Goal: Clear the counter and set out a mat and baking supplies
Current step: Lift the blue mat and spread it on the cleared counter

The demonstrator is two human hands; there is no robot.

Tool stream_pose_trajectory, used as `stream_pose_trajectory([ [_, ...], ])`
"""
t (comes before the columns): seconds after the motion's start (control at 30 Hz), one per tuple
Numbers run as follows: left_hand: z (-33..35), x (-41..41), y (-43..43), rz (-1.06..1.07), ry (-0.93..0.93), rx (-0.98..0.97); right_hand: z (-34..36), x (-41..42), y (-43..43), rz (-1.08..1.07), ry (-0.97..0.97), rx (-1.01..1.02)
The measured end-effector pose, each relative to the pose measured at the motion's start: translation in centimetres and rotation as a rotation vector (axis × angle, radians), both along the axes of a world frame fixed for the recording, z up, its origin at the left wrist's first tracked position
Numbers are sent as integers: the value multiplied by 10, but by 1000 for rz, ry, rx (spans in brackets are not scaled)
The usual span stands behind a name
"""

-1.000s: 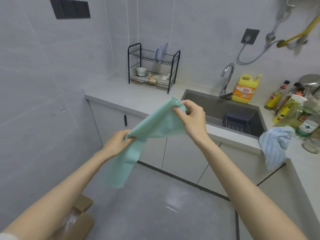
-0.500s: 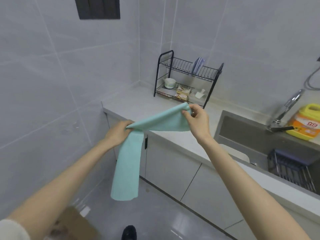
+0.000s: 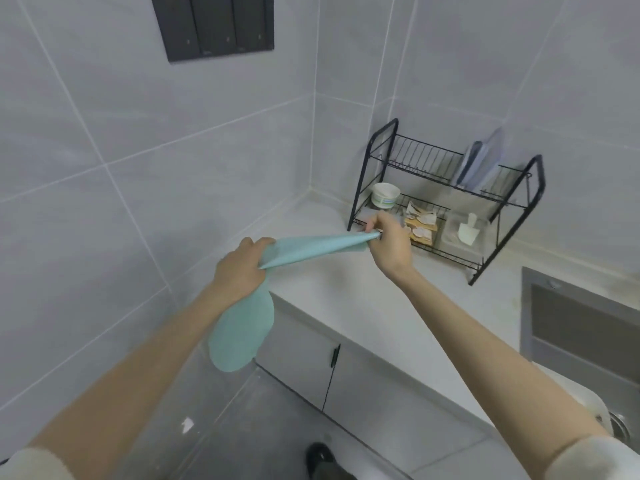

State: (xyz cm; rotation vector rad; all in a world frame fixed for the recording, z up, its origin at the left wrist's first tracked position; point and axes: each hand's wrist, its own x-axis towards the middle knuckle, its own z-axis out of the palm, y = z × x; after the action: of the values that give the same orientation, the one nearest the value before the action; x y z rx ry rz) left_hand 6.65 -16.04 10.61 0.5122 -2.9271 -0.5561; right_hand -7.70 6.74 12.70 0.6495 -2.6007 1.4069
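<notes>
The person is holding a teal mat (image 3: 311,249) in the air with both hands, above the left end of the table (image 3: 363,306). The left hand (image 3: 239,271) is gripping the mat with its fingers curled round a gathered part, out over the table's front edge beside the tiled wall. The right hand (image 3: 389,242) is pinching one end of the mat between thumb and curled fingers, above the table and just in front of the dish rack (image 3: 424,161). Between the hands the mat is stretching nearly level in a narrow fold. Below the left hand the rest is hanging down in a rounded flap in front of the cupboard doors (image 3: 301,355), touching neither the table nor the floor.

The black wire rack is standing in the table's back left corner. On its lower shelf a white cup (image 3: 385,195) and a clear tub with a white scoop (image 3: 467,230) are sitting, and flat bluish boards (image 3: 479,164) are leaning on its upper shelf. The sink (image 3: 581,323) is lying towards the table's right end. A black switch panel (image 3: 214,26) is hanging on the wall.
</notes>
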Motion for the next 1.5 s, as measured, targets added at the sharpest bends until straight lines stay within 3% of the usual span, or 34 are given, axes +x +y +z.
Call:
stream_pose_trajectory([
  [0.2,-28,-70,-50,80,-99,-69,-47,-105,-86,103,-273,-193],
  [0.47,-58,-171,-81,154,-282,-45,-87,-212,-163,46,-263,-94],
  [0.7,-94,-242,-79,130,-433,52,-139,-281,-172,44,-294,151],
  [0.8,-113,-257,-71,104,-490,73,-160,-294,-164,90,-246,386],
  [0.93,-132,-266,-61,100,-512,117,-177,-288,-157,388,-53,1054],
  [1.0,-137,-270,-56,95,-520,114,-177,-278,-161,417,54,1167],
  [1.1,-143,-272,-56,64,-524,158,-175,-275,-173,446,140,1121],
  [1.23,-145,-260,-65,96,-523,373,-174,-272,-189,638,-61,1003],
  [1.33,-142,-248,-73,208,-442,504,-180,-267,-195,658,-32,1030],
  [1.5,-146,-224,-91,271,-457,455,-178,-258,-195,574,99,981],
])
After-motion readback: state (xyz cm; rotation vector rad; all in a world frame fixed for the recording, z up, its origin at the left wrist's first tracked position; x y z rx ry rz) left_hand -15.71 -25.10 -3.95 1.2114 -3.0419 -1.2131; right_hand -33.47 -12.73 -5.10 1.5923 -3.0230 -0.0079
